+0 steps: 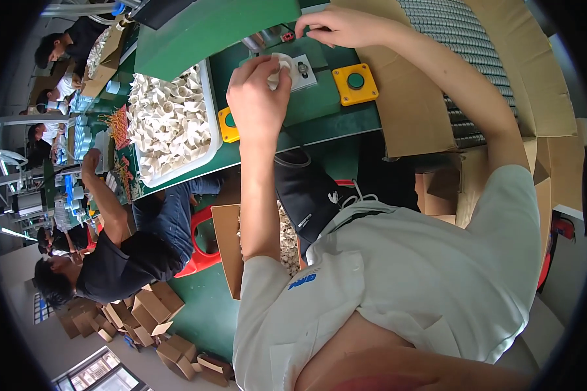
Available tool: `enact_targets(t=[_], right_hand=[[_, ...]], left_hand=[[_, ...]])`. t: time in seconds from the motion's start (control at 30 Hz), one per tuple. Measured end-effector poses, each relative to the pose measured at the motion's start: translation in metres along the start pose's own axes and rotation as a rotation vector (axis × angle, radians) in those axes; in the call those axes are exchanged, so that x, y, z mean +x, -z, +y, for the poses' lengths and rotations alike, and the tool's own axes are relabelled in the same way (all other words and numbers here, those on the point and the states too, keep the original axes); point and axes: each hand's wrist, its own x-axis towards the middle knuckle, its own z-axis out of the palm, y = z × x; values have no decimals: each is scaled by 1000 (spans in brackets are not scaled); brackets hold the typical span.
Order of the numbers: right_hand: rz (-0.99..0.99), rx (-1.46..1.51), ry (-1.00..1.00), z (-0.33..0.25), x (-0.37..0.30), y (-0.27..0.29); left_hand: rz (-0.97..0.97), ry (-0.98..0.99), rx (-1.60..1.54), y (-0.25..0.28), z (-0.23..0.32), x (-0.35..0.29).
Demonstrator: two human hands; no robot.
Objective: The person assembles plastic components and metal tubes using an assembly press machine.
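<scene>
I am counting one left hand (259,88) and one right hand (329,27) as my rig's own pair. Over the feed I am tallying two yellow button boxes (355,83), one white tub (214,114) and one green machine housing (215,34). The white pieces (169,120) in the tub are proving too many to count, and the brown cartons (151,306) are overlapping too much for a number.

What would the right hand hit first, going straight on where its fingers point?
The right hand would likely meet the small red part near the metal rods; depth is unclear here.
</scene>
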Motion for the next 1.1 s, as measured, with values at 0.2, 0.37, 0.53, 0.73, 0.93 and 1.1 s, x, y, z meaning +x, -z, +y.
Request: enact_targets(t=[0.2, 0.37, 0.53, 0.73, 0.93, 1.1], right_hand=[[-143, 119, -59, 10, 2, 1], [-362, 72, -215, 11, -8, 15], [-687, -88, -411, -11, -15, 35], [-729, -350, -503, -30, -9, 19], [-748, -273, -588, -9, -15, 22], [-766, -16, -370, -11, -16, 32]], left_hand=[[-97, -130, 135, 18, 3, 8], [-143, -17, 273, 65, 1, -16], [-335, 145, 469, 84, -16, -55], [-305, 168, 557, 67, -15, -71], [-480, 286, 606, 67, -1, -57], [-157, 204, 202, 64, 12, 20]])
